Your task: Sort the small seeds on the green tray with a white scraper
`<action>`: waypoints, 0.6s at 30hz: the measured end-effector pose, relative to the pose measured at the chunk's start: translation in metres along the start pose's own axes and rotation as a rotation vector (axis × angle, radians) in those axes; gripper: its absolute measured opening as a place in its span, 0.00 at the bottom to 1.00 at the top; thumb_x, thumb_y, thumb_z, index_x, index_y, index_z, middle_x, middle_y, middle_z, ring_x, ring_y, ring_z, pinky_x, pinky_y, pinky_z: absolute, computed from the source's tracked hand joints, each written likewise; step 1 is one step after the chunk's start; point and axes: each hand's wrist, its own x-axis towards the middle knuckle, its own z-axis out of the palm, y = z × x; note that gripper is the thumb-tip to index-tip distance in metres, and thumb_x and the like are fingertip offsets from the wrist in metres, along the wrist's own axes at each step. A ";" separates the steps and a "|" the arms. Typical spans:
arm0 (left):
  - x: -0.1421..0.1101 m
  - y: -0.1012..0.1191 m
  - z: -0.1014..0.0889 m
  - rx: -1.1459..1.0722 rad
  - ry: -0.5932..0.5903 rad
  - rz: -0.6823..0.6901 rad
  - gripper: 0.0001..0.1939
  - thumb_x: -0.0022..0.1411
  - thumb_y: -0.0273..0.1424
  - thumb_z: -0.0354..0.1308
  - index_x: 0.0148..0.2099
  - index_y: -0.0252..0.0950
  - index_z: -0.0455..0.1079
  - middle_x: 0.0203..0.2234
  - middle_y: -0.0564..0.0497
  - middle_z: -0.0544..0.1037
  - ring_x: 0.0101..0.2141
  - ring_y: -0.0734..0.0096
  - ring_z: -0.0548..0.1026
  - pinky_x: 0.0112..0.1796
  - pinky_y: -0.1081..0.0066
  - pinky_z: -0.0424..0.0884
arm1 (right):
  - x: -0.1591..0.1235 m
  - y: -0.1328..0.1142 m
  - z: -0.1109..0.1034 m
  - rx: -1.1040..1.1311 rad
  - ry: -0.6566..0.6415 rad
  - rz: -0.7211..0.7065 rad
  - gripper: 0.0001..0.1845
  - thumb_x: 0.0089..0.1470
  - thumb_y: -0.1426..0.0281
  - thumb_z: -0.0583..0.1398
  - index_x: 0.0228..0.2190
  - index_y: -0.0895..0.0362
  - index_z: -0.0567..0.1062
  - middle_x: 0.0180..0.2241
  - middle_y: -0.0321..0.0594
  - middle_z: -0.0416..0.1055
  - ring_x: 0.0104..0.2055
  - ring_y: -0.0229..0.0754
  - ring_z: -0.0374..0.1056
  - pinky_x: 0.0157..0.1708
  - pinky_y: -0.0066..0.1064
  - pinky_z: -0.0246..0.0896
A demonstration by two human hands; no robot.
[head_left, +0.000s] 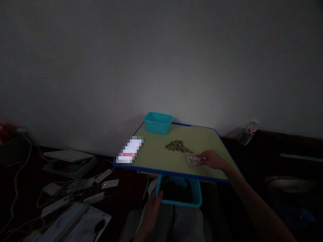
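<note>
Near the bench's front edge, right fingers pinch a bag, likely light, best edge-held; left fingers grip the lower tub.

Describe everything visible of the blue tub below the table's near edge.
The tub is rectangular and open-topped, with rounded corners and a bright blue rim; it looks plastic. It sits roughly upright above the person's lap, below the near edge of the table. Dark contents, too dim to name, lie inside. The left hand touches its left side.
</note>
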 end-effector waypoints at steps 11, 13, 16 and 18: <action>-0.005 0.010 -0.003 0.010 -0.048 0.007 0.32 0.67 0.49 0.48 0.65 0.34 0.65 0.64 0.42 0.71 0.66 0.53 0.63 0.67 0.54 0.54 | 0.045 -0.052 0.009 -0.005 0.031 -0.103 0.21 0.53 0.62 0.65 0.49 0.49 0.81 0.40 0.42 0.82 0.40 0.47 0.77 0.41 0.32 0.65; -0.005 0.010 -0.003 -0.005 -0.061 0.007 0.32 0.67 0.49 0.48 0.65 0.35 0.64 0.64 0.42 0.70 0.66 0.53 0.63 0.67 0.54 0.53 | 0.050 -0.064 0.012 -0.020 0.038 -0.102 0.20 0.54 0.62 0.65 0.49 0.49 0.81 0.39 0.42 0.82 0.41 0.47 0.77 0.42 0.32 0.65; -0.006 0.011 -0.002 -0.013 -0.067 0.008 0.32 0.67 0.49 0.48 0.66 0.35 0.63 0.64 0.42 0.70 0.66 0.53 0.63 0.67 0.54 0.53 | 0.055 -0.083 0.016 -0.070 0.039 -0.089 0.19 0.54 0.62 0.65 0.48 0.48 0.81 0.39 0.42 0.82 0.42 0.48 0.77 0.42 0.32 0.65; -0.006 0.012 -0.002 -0.010 -0.063 -0.003 0.32 0.67 0.49 0.49 0.65 0.35 0.64 0.64 0.42 0.70 0.66 0.53 0.63 0.67 0.54 0.53 | 0.057 -0.096 0.018 -0.087 0.037 -0.086 0.18 0.55 0.62 0.65 0.48 0.49 0.82 0.40 0.43 0.82 0.43 0.49 0.77 0.42 0.32 0.65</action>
